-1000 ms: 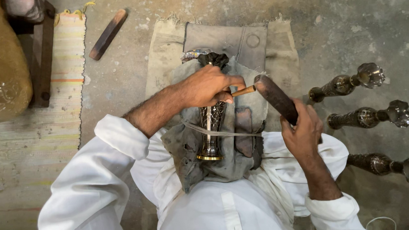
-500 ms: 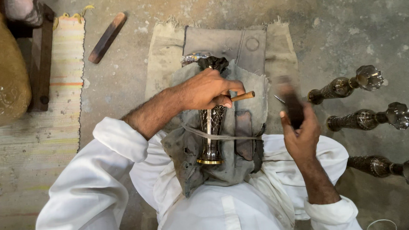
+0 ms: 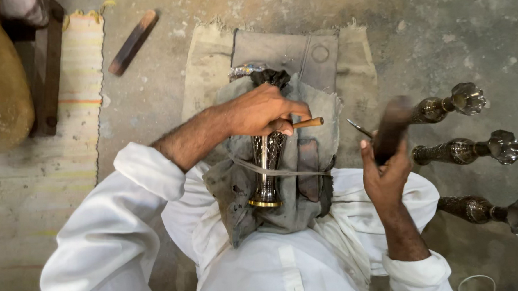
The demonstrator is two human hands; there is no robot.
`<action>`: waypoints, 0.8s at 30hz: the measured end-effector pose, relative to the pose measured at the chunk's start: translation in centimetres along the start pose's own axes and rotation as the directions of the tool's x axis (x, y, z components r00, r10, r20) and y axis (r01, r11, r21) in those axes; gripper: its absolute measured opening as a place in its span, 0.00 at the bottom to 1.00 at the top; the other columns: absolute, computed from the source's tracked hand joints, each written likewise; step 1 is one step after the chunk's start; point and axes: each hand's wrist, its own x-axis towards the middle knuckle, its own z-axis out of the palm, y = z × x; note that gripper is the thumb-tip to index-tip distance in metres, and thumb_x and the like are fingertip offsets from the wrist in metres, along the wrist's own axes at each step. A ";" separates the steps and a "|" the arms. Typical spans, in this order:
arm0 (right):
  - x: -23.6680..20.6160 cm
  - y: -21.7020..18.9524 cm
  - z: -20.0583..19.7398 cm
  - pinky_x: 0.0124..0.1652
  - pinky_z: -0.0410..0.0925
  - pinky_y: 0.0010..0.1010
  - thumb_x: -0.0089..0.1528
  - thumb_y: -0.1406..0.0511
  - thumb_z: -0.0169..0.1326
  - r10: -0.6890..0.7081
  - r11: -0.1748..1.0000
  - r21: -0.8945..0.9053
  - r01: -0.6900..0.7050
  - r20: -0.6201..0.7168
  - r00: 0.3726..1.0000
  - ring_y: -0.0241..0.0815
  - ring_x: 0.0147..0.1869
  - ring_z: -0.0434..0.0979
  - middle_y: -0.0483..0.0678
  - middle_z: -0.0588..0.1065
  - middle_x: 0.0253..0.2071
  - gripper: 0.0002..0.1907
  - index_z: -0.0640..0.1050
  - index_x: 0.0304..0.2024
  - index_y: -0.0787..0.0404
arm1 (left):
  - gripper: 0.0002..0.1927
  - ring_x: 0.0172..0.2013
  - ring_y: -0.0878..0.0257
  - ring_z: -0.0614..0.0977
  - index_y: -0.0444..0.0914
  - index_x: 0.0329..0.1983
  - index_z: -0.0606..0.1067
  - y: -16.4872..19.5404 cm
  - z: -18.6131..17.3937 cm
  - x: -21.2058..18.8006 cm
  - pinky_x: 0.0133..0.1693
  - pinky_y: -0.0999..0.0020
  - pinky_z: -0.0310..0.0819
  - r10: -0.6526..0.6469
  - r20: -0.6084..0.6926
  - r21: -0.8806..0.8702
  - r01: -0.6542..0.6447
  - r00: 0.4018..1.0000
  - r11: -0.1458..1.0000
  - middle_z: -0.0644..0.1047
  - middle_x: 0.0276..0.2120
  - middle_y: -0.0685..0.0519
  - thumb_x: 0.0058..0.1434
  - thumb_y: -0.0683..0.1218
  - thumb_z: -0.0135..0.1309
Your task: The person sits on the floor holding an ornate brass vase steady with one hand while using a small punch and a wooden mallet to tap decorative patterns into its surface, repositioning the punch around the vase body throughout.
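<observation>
My left hand [image 3: 263, 111] reaches forward across my lap, forearm bare below a rolled white sleeve, palm down, fingers curled closed around a thin wooden-handled tool [image 3: 308, 123] whose end juts out past my thumb. My right hand [image 3: 383, 172] is raised beside it, wrist bent upward, fingers wrapped tight around a dark wooden mallet [image 3: 393, 127], blurred with motion.
</observation>
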 end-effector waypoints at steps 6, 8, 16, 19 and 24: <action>0.0 -0.3 -0.3 0.42 0.68 0.44 0.64 0.66 0.63 0.074 0.997 0.022 -0.073 -0.016 0.997 0.52 0.43 0.76 0.56 0.75 0.40 0.18 0.74 0.54 0.67 | 0.19 0.29 0.56 0.86 0.41 0.53 0.76 -0.1 -0.4 0.0 0.33 0.53 0.72 0.035 -0.001 -0.012 -0.035 0.999 0.999 0.84 0.26 0.51 0.59 0.48 0.63; -0.1 -0.5 -0.3 0.42 0.68 0.46 0.62 0.67 0.64 0.060 0.998 -0.025 -0.059 0.003 0.998 0.54 0.43 0.76 0.56 0.75 0.40 0.19 0.74 0.53 0.66 | 0.20 0.27 0.56 0.86 0.42 0.53 0.76 0.0 -0.4 -0.1 0.33 0.53 0.72 -0.006 0.021 -0.002 0.006 1.000 1.000 0.83 0.25 0.52 0.59 0.48 0.63; -0.4 0.2 -0.8 0.44 0.68 0.48 0.56 0.73 0.63 -0.048 0.968 -0.239 0.076 0.121 0.992 0.56 0.44 0.76 0.56 0.75 0.39 0.22 0.76 0.54 0.64 | 0.19 0.26 0.55 0.85 0.41 0.52 0.75 0.0 -0.6 -0.2 0.31 0.55 0.72 0.057 -0.024 -0.037 -0.057 0.998 0.998 0.83 0.26 0.53 0.59 0.48 0.62; -0.2 0.6 -0.6 0.42 0.68 0.44 0.61 0.72 0.63 0.051 0.991 -0.125 -0.045 0.041 0.998 0.51 0.43 0.77 0.55 0.75 0.39 0.17 0.75 0.52 0.64 | 0.19 0.26 0.49 0.82 0.41 0.52 0.76 0.0 -0.4 -0.4 0.32 0.51 0.69 -0.055 -0.033 0.005 0.056 0.998 0.998 0.80 0.20 0.48 0.59 0.50 0.65; 0.3 0.8 -0.2 0.47 0.69 0.44 0.59 0.71 0.63 -0.022 0.999 -0.044 0.021 -0.002 1.000 0.52 0.46 0.77 0.54 0.77 0.43 0.22 0.74 0.56 0.64 | 0.20 0.32 0.51 0.85 0.39 0.50 0.75 0.2 0.1 -0.2 0.34 0.51 0.73 0.050 -0.119 0.003 -0.050 0.992 0.999 0.84 0.26 0.51 0.58 0.50 0.65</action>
